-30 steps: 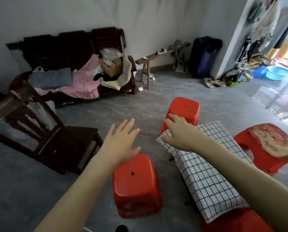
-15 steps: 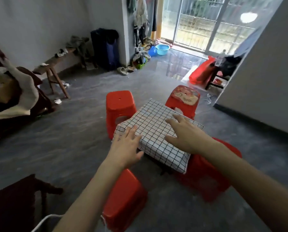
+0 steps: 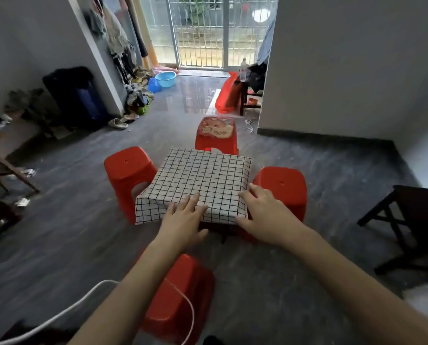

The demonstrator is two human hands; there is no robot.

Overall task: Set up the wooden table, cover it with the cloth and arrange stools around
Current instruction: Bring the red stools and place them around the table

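A small table stands in the middle of the floor under a white cloth (image 3: pixel 200 173) with a black grid; only a dark strip of the table shows below the near hem. Red plastic stools stand around it: one on the left (image 3: pixel 129 168), one on the right (image 3: pixel 282 188), one at the far side with a printed seat (image 3: pixel 216 131), and one nearest me (image 3: pixel 180 295). My left hand (image 3: pixel 184 221) hovers with straight fingers over the near edge of the cloth. My right hand (image 3: pixel 265 214) is spread at the near right corner. Neither hand holds anything.
A dark wooden stool (image 3: pixel 407 220) stands at the right. A wooden bench (image 3: pixel 6 155) and a dark suitcase (image 3: pixel 75 95) line the left wall. Shoes and a blue basin (image 3: pixel 166 78) lie near the barred door. A white cable (image 3: pixel 58 317) runs across my left forearm.
The view has swung round to face the barred door, with the table now square in front. Both hands have drawn back to its near edge, staying spread and empty.
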